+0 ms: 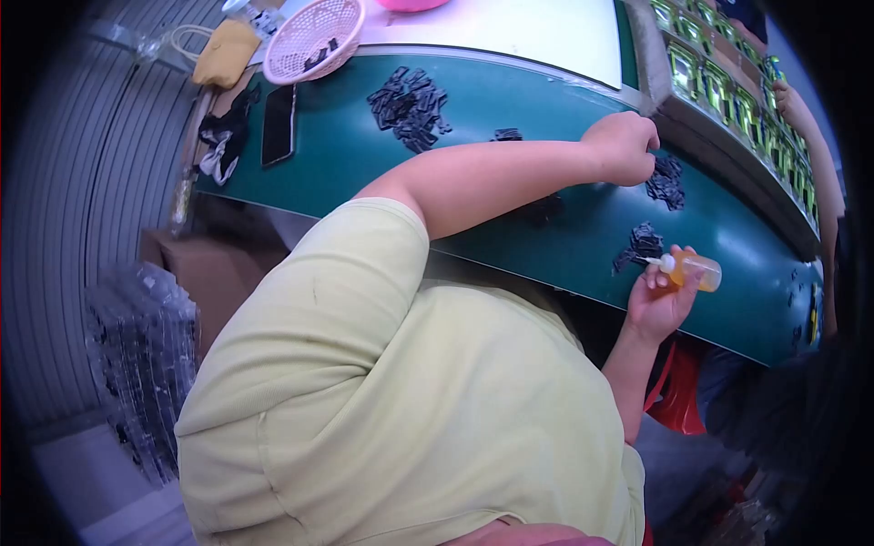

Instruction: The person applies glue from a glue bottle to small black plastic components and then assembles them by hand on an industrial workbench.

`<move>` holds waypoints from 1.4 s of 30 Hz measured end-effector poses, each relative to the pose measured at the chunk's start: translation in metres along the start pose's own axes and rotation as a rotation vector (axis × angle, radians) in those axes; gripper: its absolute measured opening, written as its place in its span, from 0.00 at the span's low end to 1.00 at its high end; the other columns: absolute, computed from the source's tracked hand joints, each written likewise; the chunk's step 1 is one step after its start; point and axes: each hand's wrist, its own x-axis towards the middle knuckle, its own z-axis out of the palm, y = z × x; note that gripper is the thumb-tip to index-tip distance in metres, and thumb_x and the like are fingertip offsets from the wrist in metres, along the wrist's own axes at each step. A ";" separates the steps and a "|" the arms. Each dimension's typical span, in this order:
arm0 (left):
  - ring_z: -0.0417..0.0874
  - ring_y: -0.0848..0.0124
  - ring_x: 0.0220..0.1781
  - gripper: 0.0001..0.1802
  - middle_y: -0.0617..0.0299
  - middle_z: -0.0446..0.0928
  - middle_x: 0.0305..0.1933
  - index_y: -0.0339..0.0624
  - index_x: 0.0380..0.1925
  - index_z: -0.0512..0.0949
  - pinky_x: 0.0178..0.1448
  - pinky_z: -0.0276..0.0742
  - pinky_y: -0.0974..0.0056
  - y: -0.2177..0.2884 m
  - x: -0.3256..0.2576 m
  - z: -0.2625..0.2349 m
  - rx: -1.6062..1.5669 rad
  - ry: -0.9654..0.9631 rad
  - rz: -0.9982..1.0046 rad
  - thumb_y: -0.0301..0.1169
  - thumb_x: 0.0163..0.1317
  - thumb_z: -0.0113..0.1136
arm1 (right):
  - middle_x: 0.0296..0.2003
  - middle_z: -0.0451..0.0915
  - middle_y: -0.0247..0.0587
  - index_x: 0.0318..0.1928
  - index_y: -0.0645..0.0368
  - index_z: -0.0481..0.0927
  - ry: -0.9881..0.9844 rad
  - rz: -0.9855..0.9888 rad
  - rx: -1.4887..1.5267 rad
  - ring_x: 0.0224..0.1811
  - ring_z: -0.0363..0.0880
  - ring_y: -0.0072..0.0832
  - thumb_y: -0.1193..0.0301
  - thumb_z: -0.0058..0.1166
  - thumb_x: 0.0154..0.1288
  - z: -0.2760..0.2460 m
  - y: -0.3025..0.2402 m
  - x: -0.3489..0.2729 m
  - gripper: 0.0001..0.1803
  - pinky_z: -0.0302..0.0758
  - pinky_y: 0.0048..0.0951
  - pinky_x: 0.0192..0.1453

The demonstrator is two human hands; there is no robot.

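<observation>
My left hand (622,148) reaches across the green table with its fingers curled inward; what it holds, if anything, is hidden. Just beside it lies a heap of small black pieces (666,184). In my right hand (662,305) is a small clear squeeze bottle (697,271) of orange-yellow liquid, held tilted on its side. Its thin white nozzle points left, close to a second small pile of black pieces (645,242) near the table's front edge.
A larger heap of black pieces (408,107) lies farther left, near a phone (279,126) and a pink basket (314,40). Along the right stands a tray (728,136) of green-and-clear items, where another person's arm (810,127) reaches in. The green table (346,173) has a front edge.
</observation>
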 end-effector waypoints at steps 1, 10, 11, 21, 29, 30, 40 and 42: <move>0.81 0.56 0.42 0.13 0.51 0.80 0.37 0.41 0.35 0.81 0.48 0.76 0.57 -0.003 -0.006 -0.009 0.014 -0.013 0.016 0.32 0.50 0.56 | 0.41 0.78 0.49 0.51 0.65 0.68 0.004 0.004 -0.008 0.22 0.70 0.20 0.60 0.51 0.68 -0.001 0.000 0.000 0.22 0.68 0.18 0.23; 0.83 0.62 0.38 0.17 0.55 0.82 0.35 0.41 0.34 0.82 0.45 0.76 0.61 -0.124 -0.054 -0.193 0.594 0.158 -0.516 0.41 0.48 0.64 | 0.41 0.77 0.48 0.51 0.64 0.68 -0.012 -0.007 -0.049 0.22 0.71 0.18 0.60 0.53 0.66 0.003 0.003 0.001 0.22 0.70 0.17 0.24; 0.83 0.59 0.43 0.16 0.53 0.82 0.38 0.45 0.35 0.84 0.49 0.76 0.58 -0.134 -0.061 -0.209 0.628 0.178 -0.582 0.38 0.46 0.62 | 0.41 0.77 0.48 0.51 0.64 0.68 -0.023 0.001 -0.043 0.22 0.71 0.18 0.60 0.53 0.66 0.005 0.003 0.002 0.22 0.70 0.17 0.24; 0.80 0.68 0.32 0.12 0.59 0.80 0.31 0.38 0.30 0.80 0.40 0.75 0.64 -0.153 -0.066 -0.205 0.181 0.251 -0.525 0.33 0.49 0.69 | 0.43 0.77 0.50 0.52 0.64 0.68 -0.003 0.010 -0.036 0.22 0.71 0.19 0.60 0.50 0.68 0.000 0.000 0.001 0.21 0.69 0.18 0.25; 0.78 0.79 0.26 0.13 0.64 0.78 0.30 0.36 0.44 0.77 0.30 0.77 0.74 -0.003 -0.090 -0.071 -0.719 -0.243 -0.337 0.24 0.58 0.60 | 0.40 0.78 0.49 0.50 0.64 0.71 0.028 -0.014 0.023 0.23 0.71 0.19 0.61 0.52 0.67 0.004 0.004 -0.002 0.20 0.69 0.20 0.25; 0.79 0.78 0.26 0.12 0.63 0.78 0.30 0.35 0.43 0.77 0.30 0.79 0.74 0.004 -0.092 -0.056 -0.814 -0.304 -0.386 0.23 0.58 0.59 | 0.39 0.78 0.48 0.49 0.64 0.71 0.057 -0.040 0.009 0.23 0.71 0.20 0.62 0.53 0.67 0.008 0.004 -0.002 0.19 0.69 0.20 0.25; 0.84 0.69 0.28 0.10 0.57 0.78 0.28 0.29 0.40 0.73 0.31 0.82 0.70 0.004 -0.097 -0.002 -0.876 -0.498 -0.525 0.20 0.57 0.58 | 0.35 0.78 0.44 0.47 0.64 0.70 -0.023 -0.365 -0.413 0.24 0.74 0.22 0.71 0.59 0.62 0.020 0.013 -0.018 0.17 0.73 0.19 0.25; 0.84 0.69 0.28 0.10 0.56 0.78 0.28 0.29 0.39 0.73 0.31 0.82 0.70 0.004 -0.096 -0.002 -0.861 -0.500 -0.517 0.19 0.57 0.57 | 0.34 0.78 0.43 0.46 0.64 0.71 -0.052 -0.385 -0.483 0.23 0.75 0.22 0.71 0.59 0.62 0.022 0.013 -0.018 0.16 0.72 0.19 0.25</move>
